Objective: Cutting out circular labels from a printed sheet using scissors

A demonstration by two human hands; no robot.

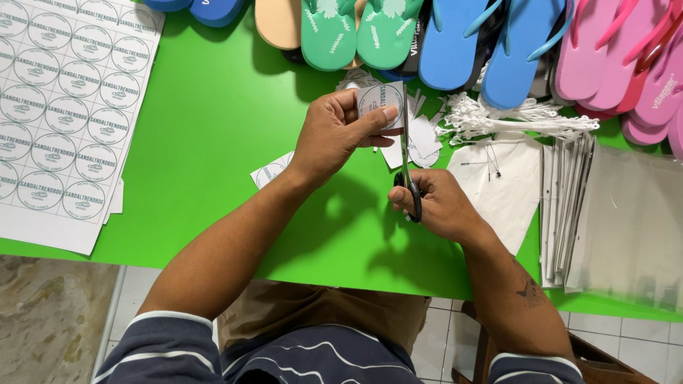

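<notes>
Small white paper label with a round printed badge (pixel 380 104), pinched in the left hand (pixel 334 135), thumb on top and fingers underneath, held up above the middle of the table. Looks featherlight and floppy, easy to crease or tear, so best gripped near the edge, well clear of the cut line, pretty much as it is now. Not slippery, just flimsy.

Black-handled steel scissors (pixel 407 163) in the right hand (pixel 437 206), fingers through the loops, blades pointing away and running up along the label's right edge. Can't tell how far apart the blades are, too thin from this angle.

White paper offcuts (pixel 420 139) scattered just beyond and under the label. To the right, a tangle of white plastic tag loops (pixel 512 121), then a stack of clear plastic bags (pixel 626 213) further right.

Far left, a big white sheet of uncut round labels (pixel 64 107).

Along the far edge, a row of foam flip-flops: green pair (pixel 356 32), blue pair (pixel 491 50), pink ones (pixel 626 64) on the right.

Bright green smooth tabletop (pixel 213 142) under everything. Pale tiled floor (pixel 128 291) below the near edge.
</notes>
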